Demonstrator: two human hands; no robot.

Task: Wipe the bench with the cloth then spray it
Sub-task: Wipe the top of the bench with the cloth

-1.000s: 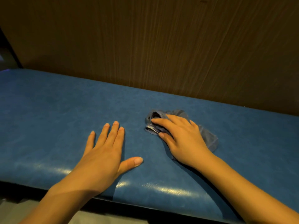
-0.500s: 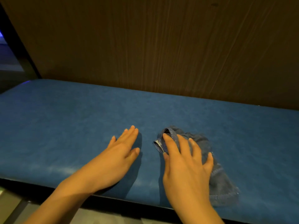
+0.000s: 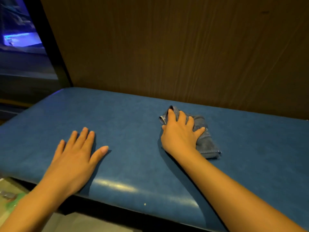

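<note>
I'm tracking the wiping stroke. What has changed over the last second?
The right hand pulled the cloth toward the bench's front edge, then pushed it back toward the wood panel. The left hand stayed flat on the seat, shifting only slightly. The right hand kept pressing the bunched cloth throughout; nothing was released.

Cloth [image 3: 204, 139] on bench [image 3: 133, 124], rightward.

A long blue padded bench [image 3: 133, 118] with a smooth vinyl-like cover and a rounded, glossy front edge runs along a brown wood-grain wall panel. A crumpled grey-blue cloth [image 3: 204, 139] lies on the seat, nearer the bench's back edge, under the pressing right hand [image 3: 179, 133]. The left hand [image 3: 75, 158] lies flat, fingers spread, near the bench's front edge, well apart from the cloth.
</note>
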